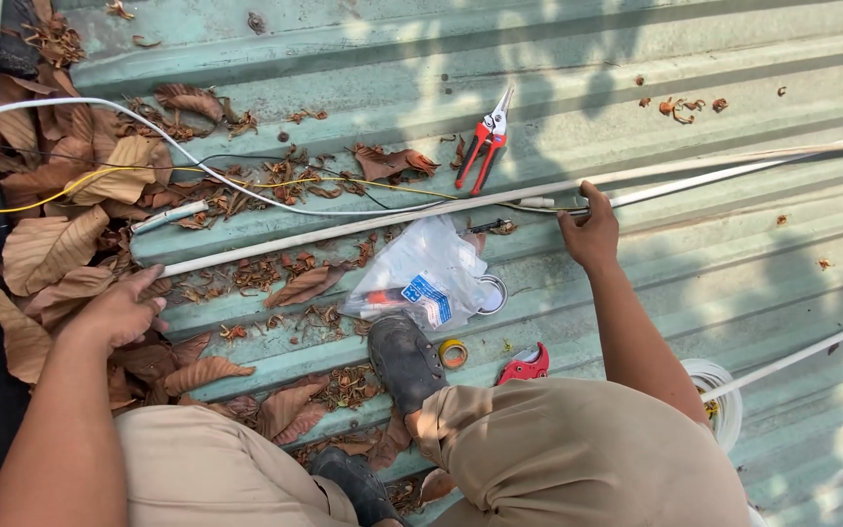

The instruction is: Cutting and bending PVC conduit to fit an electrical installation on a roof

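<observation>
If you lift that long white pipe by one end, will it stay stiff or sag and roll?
The pipe is long and thin, so it probably sags. It looks light. Being round, it may roll, though it lies along the roof ribs and the right hand steadies it.

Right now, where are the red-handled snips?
The red-handled snips lie on the green corrugated roof, just above the long white conduit, up and left of the right hand.

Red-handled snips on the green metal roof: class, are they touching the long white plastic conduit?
Apart. The head view shows bare green sheet between the red-handled snips and the long white plastic conduit below them.
</observation>
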